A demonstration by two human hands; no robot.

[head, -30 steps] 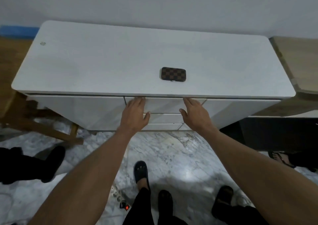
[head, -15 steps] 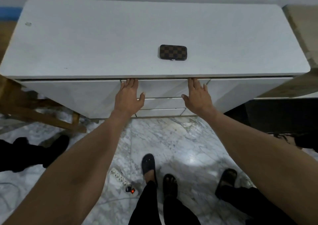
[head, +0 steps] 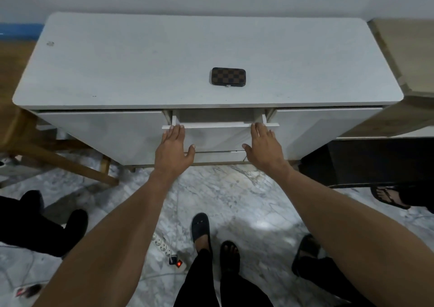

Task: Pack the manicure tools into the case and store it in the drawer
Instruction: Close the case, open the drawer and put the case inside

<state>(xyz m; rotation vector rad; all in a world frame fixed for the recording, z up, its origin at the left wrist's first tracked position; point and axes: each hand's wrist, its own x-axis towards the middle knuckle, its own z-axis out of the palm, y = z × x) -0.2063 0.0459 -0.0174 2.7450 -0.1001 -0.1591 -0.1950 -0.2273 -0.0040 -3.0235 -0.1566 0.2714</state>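
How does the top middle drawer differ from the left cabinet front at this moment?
The top middle drawer stands pulled out slightly, a dark gap behind it; the left cabinet front sits flush. The drawer has the left hand and right hand on it; the cabinet front is untouched and wider. Both are white.

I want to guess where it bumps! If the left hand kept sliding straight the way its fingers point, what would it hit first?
The left hand lies on the open drawer front, fingers pointing up. Going on, it would probably pass the drawer's top edge and meet the overhanging cabinet top, though depth is hard to judge.
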